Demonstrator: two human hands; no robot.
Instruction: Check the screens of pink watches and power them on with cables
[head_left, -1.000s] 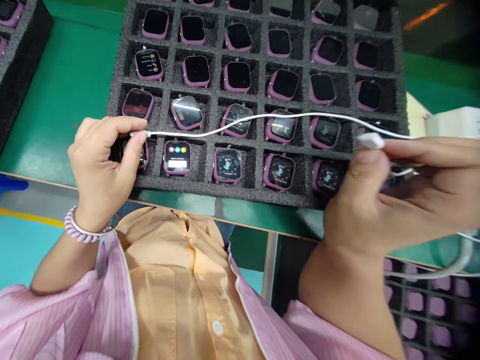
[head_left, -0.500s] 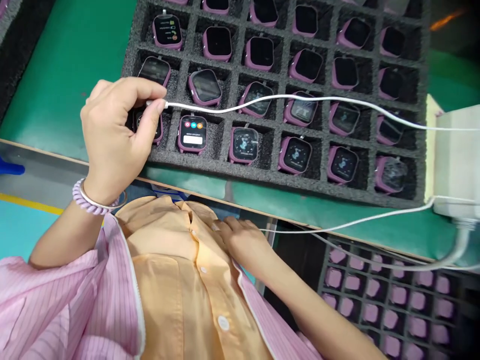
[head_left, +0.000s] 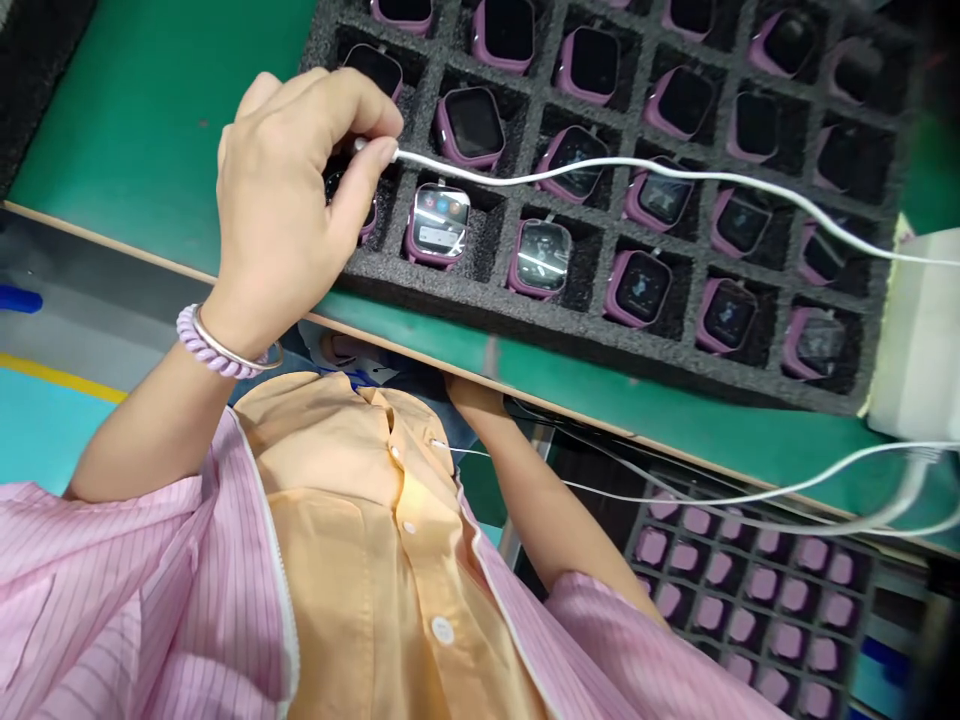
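Observation:
My left hand (head_left: 292,190) is over the lower left cells of a dark foam tray (head_left: 480,310), thumb and forefinger pinched on the end of a white cable (head_left: 510,181). Beneath the fingers is a watch partly hidden by the hand. Just right of it sits a pink watch with a lit screen (head_left: 439,225), and beside that another pink watch (head_left: 541,257). My right hand (head_left: 476,395) reaches under the table's front edge, its fingers hidden. A second thin white cable (head_left: 615,494) runs from near my shirt, past the right forearm, to the right.
A white box-like device (head_left: 919,335) stands at the tray's right side, with a thick cable (head_left: 904,500) below it. Below the green table (head_left: 420,330) is a second tray with many pink pieces (head_left: 763,583). Another dark foam piece (head_left: 37,70) is at the upper left.
The view has shifted, so the tray appears farther right and higher. My right hand has moved from in front of my shirt to under the table edge. The left hand keeps its pinch.

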